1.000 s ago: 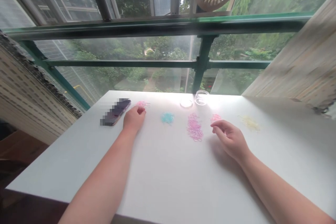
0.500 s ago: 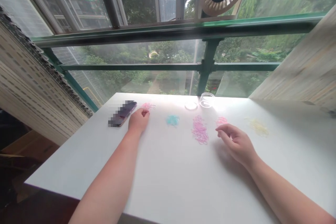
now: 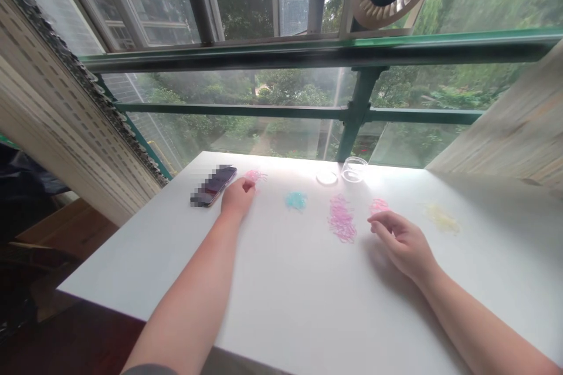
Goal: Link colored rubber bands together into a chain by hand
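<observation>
My left hand point(image 3: 237, 197) rests on the white table beside a small pile of pink bands point(image 3: 257, 175), its thumb and fingers pinched together. Whatever may be between those fingertips is too small to make out. My right hand point(image 3: 402, 241) is held just above the table, close to a coral-pink pile of bands point(image 3: 379, 205). Its fingers are curled, with thumb and forefinger drawn together; nothing can be made out in them. Between the hands lie a turquoise pile point(image 3: 295, 200) and a larger purple-pink pile point(image 3: 342, 220) of thin, rubber-band-like loops.
A pale yellow pile point(image 3: 443, 218) lies right of my right hand. At the back are a clear round container point(image 3: 354, 170) and a clear lid point(image 3: 326, 177). A phone point(image 3: 220, 180) lies left of my left hand. Behind the white table point(image 3: 299, 299) runs a green railing point(image 3: 246, 110).
The view has shifted slightly, so the whole scene sits further right. Both hands keep nearly the same places by the piles, with fingers still closed.
</observation>
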Available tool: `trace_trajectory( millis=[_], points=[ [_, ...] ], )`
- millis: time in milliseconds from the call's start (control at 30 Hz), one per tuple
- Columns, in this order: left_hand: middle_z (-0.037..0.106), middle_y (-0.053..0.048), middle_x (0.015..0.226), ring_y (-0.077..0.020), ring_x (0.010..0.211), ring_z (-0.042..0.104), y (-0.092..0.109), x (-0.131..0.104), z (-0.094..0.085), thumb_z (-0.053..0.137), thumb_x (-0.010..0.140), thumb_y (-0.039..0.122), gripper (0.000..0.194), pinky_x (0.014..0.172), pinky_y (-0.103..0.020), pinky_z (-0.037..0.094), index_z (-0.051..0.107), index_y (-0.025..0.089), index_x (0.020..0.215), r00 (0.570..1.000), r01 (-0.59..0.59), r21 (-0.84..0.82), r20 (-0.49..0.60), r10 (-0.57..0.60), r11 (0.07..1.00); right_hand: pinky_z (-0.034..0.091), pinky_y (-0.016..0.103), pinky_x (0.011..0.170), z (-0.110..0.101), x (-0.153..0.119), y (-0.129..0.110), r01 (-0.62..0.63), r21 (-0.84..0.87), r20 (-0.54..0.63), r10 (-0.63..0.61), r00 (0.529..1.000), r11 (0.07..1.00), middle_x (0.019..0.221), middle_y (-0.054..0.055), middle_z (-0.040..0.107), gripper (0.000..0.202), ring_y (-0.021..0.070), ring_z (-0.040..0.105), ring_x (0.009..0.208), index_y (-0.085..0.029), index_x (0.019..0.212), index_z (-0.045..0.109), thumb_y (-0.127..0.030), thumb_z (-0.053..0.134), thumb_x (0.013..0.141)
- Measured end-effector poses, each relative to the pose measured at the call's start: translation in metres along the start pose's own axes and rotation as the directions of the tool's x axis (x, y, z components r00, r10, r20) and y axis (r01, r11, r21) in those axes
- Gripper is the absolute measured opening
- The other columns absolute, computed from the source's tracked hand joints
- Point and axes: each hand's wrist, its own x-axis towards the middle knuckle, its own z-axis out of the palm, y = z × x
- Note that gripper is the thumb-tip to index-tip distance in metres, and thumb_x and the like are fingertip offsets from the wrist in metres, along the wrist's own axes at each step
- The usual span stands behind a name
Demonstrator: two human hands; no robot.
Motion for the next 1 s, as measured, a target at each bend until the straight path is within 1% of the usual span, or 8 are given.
trace_trajectory(
  millis=[167, 333, 667, 733, 833, 1000],
  points=[
    [0.071, -0.002, 0.085, -0.0168, 0.079, 0.064, 0.000, 0.000, 0.000, 0.057, 0.074, 0.026, 0.017, 0.073, -0.026, 0.047, 0.068, 0.021, 0.087, 1.000, -0.014, -0.064, -0.028, 0.012, 0.998, 0.045, 0.027, 0.062, 0.002, -0.001, 0.004, 0.000, -0.005, 0.015, 0.001, 1.000, 1.000, 0.079, 0.002, 0.064, 0.017, 0.0166, 0.057, 0.069, -0.021, 0.081, 0.062, -0.035, 0.051, 0.080],
    [0.072, -0.001, 0.085, -0.0159, 0.079, 0.065, 0.004, -0.002, 0.000, 0.058, 0.075, 0.027, 0.017, 0.074, -0.025, 0.048, 0.068, 0.022, 0.087, 0.998, -0.051, -0.135, -0.054, 0.044, 0.990, 0.044, 0.027, 0.060, 0.004, -0.002, 0.006, -0.017, -0.015, 0.020, 0.017, 1.000, 1.000, 0.079, 0.002, 0.064, 0.017, 0.0163, 0.056, 0.067, -0.022, 0.082, 0.061, -0.036, 0.052, 0.080],
    [0.071, -0.003, 0.084, -0.0178, 0.080, 0.065, 0.010, -0.004, 0.003, 0.057, 0.077, 0.030, 0.017, 0.075, -0.028, 0.049, 0.067, 0.020, 0.087, 0.994, -0.105, -0.183, -0.055, 0.096, 0.978, 0.044, 0.027, 0.057, 0.006, -0.002, 0.000, 0.016, -0.007, 0.017, -0.016, 1.000, 1.000, 0.075, 0.003, 0.064, 0.018, 0.0147, 0.052, 0.060, -0.021, 0.080, 0.062, -0.036, 0.051, 0.080],
    [0.071, -0.003, 0.084, -0.0181, 0.079, 0.064, 0.015, -0.007, 0.004, 0.055, 0.078, 0.031, 0.018, 0.074, -0.029, 0.048, 0.067, 0.020, 0.086, 0.990, -0.134, -0.184, -0.060, 0.125, 0.974, 0.044, 0.027, 0.058, 0.006, -0.002, -0.001, 0.026, -0.009, 0.018, -0.026, 1.000, 1.000, 0.075, 0.003, 0.064, 0.018, 0.0146, 0.051, 0.060, -0.021, 0.080, 0.062, -0.036, 0.051, 0.081],
    [0.069, -0.004, 0.084, -0.0175, 0.077, 0.063, 0.023, -0.012, 0.004, 0.052, 0.081, 0.030, 0.018, 0.073, -0.029, 0.048, 0.065, 0.019, 0.085, 0.978, -0.208, -0.206, -0.063, 0.199, 0.956, 0.044, 0.027, 0.059, 0.006, -0.002, -0.002, 0.049, -0.014, 0.018, -0.049, 0.999, 0.999, 0.075, 0.003, 0.064, 0.018, 0.0149, 0.051, 0.062, -0.021, 0.080, 0.062, -0.035, 0.051, 0.081],
    [0.066, -0.005, 0.083, -0.0164, 0.076, 0.061, 0.041, -0.025, 0.004, 0.050, 0.082, 0.027, 0.015, 0.067, -0.027, 0.047, 0.062, 0.017, 0.083, 0.938, -0.346, -0.243, -0.084, 0.335, 0.906, 0.043, 0.028, 0.060, 0.007, -0.002, -0.005, 0.090, -0.015, 0.017, -0.090, 0.996, 0.996, 0.077, 0.003, 0.065, 0.017, 0.0151, 0.051, 0.063, -0.021, 0.079, 0.062, -0.033, 0.050, 0.082]
  ],
)
